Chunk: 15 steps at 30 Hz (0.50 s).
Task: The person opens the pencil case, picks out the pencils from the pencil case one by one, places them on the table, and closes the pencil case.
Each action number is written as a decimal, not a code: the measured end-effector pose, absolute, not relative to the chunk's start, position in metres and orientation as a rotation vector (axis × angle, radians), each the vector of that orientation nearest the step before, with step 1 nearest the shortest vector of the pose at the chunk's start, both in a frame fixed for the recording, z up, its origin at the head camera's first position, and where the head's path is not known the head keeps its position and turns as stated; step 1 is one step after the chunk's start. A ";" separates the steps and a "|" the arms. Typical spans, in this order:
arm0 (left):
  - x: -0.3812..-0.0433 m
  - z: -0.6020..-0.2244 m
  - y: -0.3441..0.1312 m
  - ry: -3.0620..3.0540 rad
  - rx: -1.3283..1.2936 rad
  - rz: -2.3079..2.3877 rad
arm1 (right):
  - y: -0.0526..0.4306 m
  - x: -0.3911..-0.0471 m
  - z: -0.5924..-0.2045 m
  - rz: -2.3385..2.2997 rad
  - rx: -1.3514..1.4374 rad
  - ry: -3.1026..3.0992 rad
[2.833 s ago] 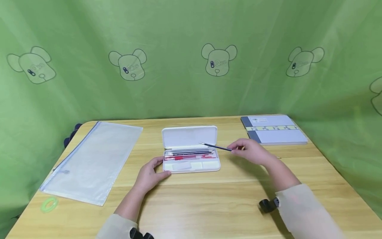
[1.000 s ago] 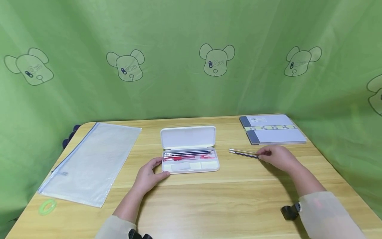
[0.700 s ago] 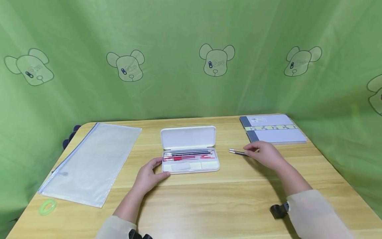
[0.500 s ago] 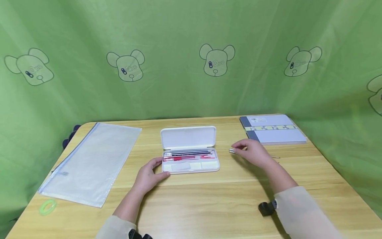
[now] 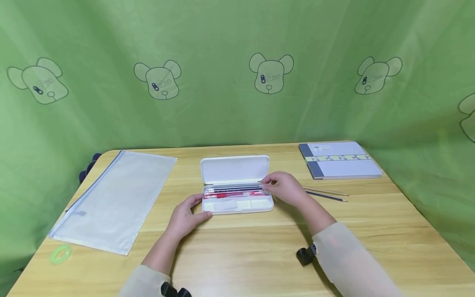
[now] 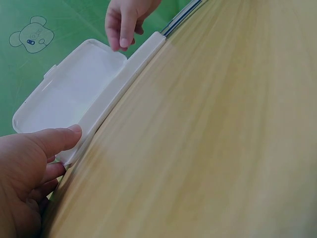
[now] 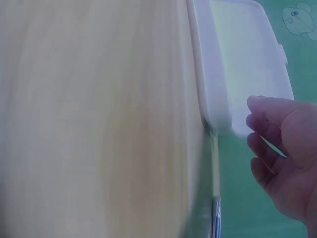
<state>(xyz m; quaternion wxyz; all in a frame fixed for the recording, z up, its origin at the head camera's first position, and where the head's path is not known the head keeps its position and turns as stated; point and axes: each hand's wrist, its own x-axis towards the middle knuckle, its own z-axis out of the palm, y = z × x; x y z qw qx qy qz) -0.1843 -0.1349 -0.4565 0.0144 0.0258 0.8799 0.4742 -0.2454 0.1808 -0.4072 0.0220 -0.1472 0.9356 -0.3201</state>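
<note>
Case (image 5: pixel 237 213) sits mid-table (image 5: pixel 237 255), lid up, dark pencils (image 5: pixel 237 188) & red pens (image 5: pixel 224 195) in its back section. L hand (image 5: pixel 185 218) grips its L end, thumb at front edge. R hand (image 5: pixel 285 188) is at the R end, thumb & fingertips close together; can't tell if they pinch anything. Just R of case, tan pencil (image 5: pixel 326 191) & dark pencil (image 5: pixel 326 196) lie on the wood. Nr back R corner: notebook (image 5: pixel 346 168) w/ patterned band. Well L: clear bag (image 5: pixel 115 202), green ring (image 5: pixel 54 255) nr its front corner.

White pencil case (image 5: pixel 234 170) lies open, lid back, w/ dk pencils (image 5: pixel 235 189) & red pens (image 5: pixel 224 195) inside, L hand (image 5: pixel 184 220) gripping L end, R hand (image 5: pixel 284 189) nr R back corner.
</note>
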 end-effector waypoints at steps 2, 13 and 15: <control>-0.184 -0.457 -0.135 2.743 0.084 1.475 | 0.177 -0.248 -0.409 -0.957 -0.471 2.896; -0.184 -0.456 -0.135 2.741 0.093 1.477 | 0.165 -0.258 -0.413 -0.633 -0.509 2.934; -0.184 -0.455 -0.135 2.742 0.093 1.475 | 0.163 -0.258 -0.412 -0.585 -0.517 2.945</control>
